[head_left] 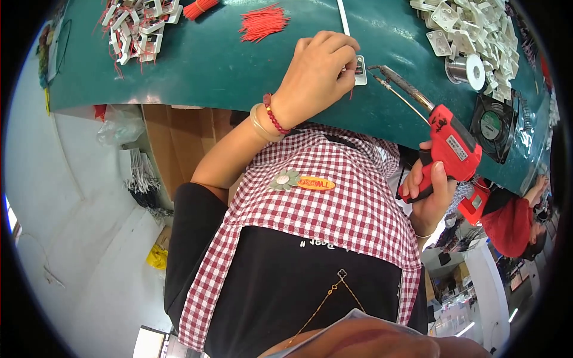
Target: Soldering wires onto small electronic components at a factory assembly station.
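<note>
My left hand [319, 74] is closed over the table edge, its thumb and fingertips pinched together at the left side of a small white plastic housing [360, 73]. Below the thumb pokes the end of a short red wire [351, 94], which the pinch appears to hold; the fingers hide most of it. Dark parts show inside the housing. In my right hand [433, 191] is the grip of a red soldering gun [456, 143]. Its metal barrel slants up and left, and the tip sits just right of the housing, apart from it. A thin feed tube runs alongside the barrel.
On the green table [197, 65] lie a heap of housings with red wires [140, 27], cut red wires [264, 22] and a red bundle [200, 8]. At right are white housings [471, 30], a solder spool [465, 71] and a black fan [494, 126]. Another person [510, 224] works beyond.
</note>
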`<state>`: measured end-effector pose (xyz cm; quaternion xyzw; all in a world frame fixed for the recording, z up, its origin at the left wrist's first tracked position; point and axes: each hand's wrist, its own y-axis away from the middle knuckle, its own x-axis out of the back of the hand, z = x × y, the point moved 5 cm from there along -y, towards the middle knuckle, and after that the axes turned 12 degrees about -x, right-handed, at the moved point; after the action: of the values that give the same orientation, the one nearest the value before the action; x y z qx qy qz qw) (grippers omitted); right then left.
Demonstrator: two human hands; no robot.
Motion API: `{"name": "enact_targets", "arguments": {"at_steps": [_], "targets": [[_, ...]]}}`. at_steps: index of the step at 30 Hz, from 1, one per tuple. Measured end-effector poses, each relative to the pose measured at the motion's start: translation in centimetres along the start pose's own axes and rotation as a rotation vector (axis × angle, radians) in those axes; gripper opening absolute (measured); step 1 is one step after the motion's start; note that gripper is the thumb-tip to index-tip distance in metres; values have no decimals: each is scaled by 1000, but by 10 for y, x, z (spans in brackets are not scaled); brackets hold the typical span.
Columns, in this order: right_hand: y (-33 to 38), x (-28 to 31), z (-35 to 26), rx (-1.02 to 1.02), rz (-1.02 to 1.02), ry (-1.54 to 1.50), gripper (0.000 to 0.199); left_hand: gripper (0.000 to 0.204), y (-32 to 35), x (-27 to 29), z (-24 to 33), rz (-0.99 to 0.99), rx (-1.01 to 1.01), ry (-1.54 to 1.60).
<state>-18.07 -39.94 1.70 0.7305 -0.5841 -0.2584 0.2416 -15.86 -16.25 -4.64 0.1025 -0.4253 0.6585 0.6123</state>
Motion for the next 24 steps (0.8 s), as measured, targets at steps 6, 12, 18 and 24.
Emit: {"name": "enact_targets", "arguments": {"at_steps": [6, 12, 18, 24], "targets": [[0, -4, -2, -15, 15, 29, 36, 9, 1, -5, 2, 21, 30, -19], [1, -8, -6, -22, 26, -14, 31, 7, 2, -6, 2, 26, 12, -34], [3, -5, -6, -35, 65, 16, 29, 8, 2, -7, 1, 34, 8, -15], [7, -14, -15, 11, 87, 84, 32, 9, 3, -6, 0, 28, 12, 4]]}}
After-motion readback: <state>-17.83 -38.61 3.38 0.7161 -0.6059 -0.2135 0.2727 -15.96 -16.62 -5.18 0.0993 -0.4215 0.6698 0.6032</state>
